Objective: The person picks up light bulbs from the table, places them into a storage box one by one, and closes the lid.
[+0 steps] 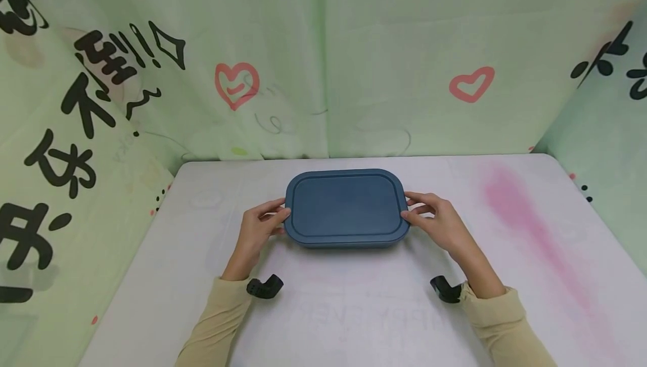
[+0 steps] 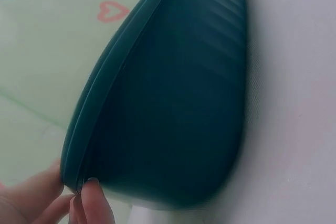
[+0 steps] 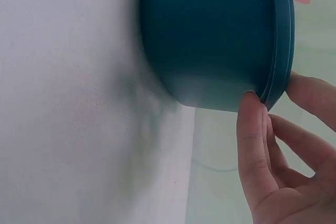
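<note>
A dark blue rectangular food container (image 1: 346,207) with a flat, rounded-corner lid is near the far middle of the white table. My left hand (image 1: 255,232) pinches the lid's rim at the left end. At the right end, my right hand (image 1: 441,222) pinches the same rim. Both wrist views show fingers under the lid's overhanging edge, with the container's side wall (image 2: 173,108) sloping inward toward its base. The lid appears seated on the container. Whether the base touches the table or hangs slightly above it, I cannot tell. What is inside is hidden.
The white table (image 1: 323,311) bears a pink smear (image 1: 525,221) on its right side. Pale green cloth (image 1: 384,46) with black writing and red hearts hangs behind it and along both sides. Black curved wrist pieces (image 1: 265,286) stick out at both cuffs.
</note>
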The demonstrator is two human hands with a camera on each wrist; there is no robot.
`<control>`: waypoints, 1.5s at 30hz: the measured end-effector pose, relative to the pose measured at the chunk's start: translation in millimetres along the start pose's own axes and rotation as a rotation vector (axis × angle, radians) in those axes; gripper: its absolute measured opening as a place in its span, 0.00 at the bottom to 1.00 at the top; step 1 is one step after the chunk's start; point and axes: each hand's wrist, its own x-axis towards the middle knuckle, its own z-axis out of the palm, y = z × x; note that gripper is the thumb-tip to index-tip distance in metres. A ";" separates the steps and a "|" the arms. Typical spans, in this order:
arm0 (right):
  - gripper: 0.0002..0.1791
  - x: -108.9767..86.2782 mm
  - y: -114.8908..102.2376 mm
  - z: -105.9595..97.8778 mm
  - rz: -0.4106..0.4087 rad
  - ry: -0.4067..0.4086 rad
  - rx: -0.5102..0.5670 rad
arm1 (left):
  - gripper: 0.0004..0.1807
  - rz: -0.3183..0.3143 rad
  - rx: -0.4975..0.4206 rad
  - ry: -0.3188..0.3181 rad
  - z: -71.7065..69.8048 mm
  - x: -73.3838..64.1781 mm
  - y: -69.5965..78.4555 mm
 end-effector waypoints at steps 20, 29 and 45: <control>0.35 -1.6 2.6 0.9 0.042 -0.011 0.040 | 0.22 -0.051 -0.057 -0.021 1.5 5.2 -1.4; 0.34 -4.2 1.3 2.6 0.043 -0.006 0.047 | 0.22 -0.050 -0.060 -0.027 -0.2 4.0 -4.3; 0.34 -0.8 5.8 6.4 0.034 -0.012 0.085 | 0.22 -0.054 -0.075 -0.026 1.4 6.1 -9.7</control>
